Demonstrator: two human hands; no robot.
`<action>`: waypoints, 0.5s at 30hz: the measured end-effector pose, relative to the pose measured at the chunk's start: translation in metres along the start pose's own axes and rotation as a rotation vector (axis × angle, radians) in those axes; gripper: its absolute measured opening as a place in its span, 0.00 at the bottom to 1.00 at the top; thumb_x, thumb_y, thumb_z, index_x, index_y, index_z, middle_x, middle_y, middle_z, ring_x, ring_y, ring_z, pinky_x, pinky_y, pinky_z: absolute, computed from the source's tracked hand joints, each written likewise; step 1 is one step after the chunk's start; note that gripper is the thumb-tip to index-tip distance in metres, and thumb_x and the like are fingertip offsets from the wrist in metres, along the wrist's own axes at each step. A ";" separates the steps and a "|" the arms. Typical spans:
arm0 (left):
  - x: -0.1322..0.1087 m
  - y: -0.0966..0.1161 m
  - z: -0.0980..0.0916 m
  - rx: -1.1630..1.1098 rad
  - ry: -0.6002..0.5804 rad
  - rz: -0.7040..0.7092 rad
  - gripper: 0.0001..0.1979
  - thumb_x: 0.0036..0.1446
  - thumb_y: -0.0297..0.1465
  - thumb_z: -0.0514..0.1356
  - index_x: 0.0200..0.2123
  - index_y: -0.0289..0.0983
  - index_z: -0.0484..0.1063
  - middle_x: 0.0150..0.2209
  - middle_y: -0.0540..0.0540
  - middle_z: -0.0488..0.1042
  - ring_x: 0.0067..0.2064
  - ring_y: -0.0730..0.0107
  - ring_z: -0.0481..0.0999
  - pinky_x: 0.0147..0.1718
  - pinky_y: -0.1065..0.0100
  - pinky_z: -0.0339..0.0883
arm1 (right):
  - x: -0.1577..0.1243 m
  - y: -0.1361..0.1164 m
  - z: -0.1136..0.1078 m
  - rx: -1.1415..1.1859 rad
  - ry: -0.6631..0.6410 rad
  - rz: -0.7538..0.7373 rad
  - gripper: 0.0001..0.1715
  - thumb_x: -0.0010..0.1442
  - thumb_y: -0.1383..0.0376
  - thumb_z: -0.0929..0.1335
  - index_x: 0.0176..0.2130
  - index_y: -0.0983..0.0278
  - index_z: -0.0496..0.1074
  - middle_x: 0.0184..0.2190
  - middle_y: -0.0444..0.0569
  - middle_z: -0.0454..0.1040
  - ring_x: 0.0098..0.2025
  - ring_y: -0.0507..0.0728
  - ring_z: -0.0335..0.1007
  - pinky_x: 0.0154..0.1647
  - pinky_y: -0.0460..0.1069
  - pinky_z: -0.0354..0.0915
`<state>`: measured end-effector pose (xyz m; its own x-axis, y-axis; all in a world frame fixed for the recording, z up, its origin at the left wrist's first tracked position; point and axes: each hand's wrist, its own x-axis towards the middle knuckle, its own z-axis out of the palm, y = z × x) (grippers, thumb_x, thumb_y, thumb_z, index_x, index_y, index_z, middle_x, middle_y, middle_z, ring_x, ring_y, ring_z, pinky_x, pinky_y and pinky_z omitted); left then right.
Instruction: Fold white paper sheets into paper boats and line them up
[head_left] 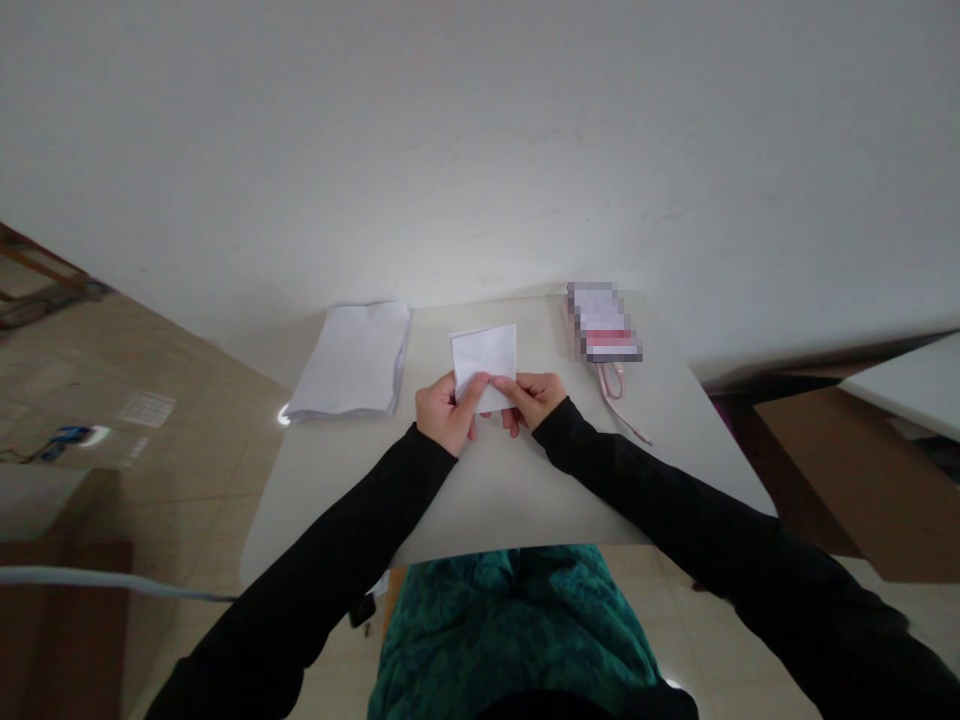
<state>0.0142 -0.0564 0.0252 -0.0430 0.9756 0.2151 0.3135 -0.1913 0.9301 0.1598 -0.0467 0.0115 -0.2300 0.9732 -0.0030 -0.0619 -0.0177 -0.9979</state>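
A small folded sheet of white paper [486, 350] is held up over the middle of the table, between both hands. My left hand [448, 412] grips its lower left side, thumb lying across the front. On the lower right, my right hand [531, 398] pinches the same paper, and the two thumb tips nearly meet at its lower middle. The other fingers are partly hidden behind the paper. To the left lies a stack of white paper sheets [352, 358], apart from both hands.
The white table [480, 500] stands against a pale wall. At its back right sits a blurred-out phone-like device [602, 325], with a pink cable [619, 410] trailing forward. A cardboard box [862, 480] is on the right. A pale cord [112, 580] crosses at lower left.
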 end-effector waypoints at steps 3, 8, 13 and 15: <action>0.000 -0.001 0.000 -0.036 0.003 -0.001 0.20 0.56 0.46 0.59 0.24 0.34 0.70 0.17 0.52 0.71 0.11 0.80 0.64 0.08 0.77 0.53 | -0.002 -0.002 0.002 0.022 0.029 0.000 0.28 0.54 0.46 0.68 0.24 0.69 0.73 0.10 0.41 0.65 0.09 0.48 0.59 0.09 0.42 0.53; 0.000 -0.004 0.001 -0.113 0.049 -0.046 0.20 0.55 0.47 0.59 0.25 0.35 0.70 0.18 0.52 0.71 0.11 0.80 0.63 0.07 0.76 0.53 | -0.003 -0.007 0.003 0.081 0.027 -0.057 0.28 0.52 0.45 0.68 0.24 0.68 0.72 0.14 0.44 0.69 0.12 0.48 0.63 0.09 0.43 0.53; -0.003 -0.003 0.005 -0.168 0.051 -0.046 0.18 0.55 0.46 0.59 0.28 0.36 0.71 0.20 0.51 0.74 0.10 0.80 0.63 0.06 0.76 0.53 | -0.007 -0.011 0.006 0.059 0.202 -0.119 0.22 0.53 0.50 0.70 0.26 0.67 0.74 0.12 0.41 0.67 0.11 0.47 0.59 0.09 0.43 0.52; -0.004 -0.002 0.005 -0.172 0.058 -0.037 0.19 0.55 0.46 0.59 0.28 0.35 0.71 0.20 0.50 0.74 0.10 0.80 0.63 0.06 0.76 0.52 | -0.009 -0.013 0.007 0.064 0.248 -0.140 0.20 0.53 0.52 0.70 0.28 0.67 0.75 0.12 0.41 0.67 0.11 0.47 0.58 0.10 0.44 0.53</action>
<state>0.0183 -0.0589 0.0209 -0.1073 0.9756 0.1916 0.1439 -0.1755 0.9739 0.1562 -0.0571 0.0245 0.0287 0.9934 0.1112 -0.1396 0.1141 -0.9836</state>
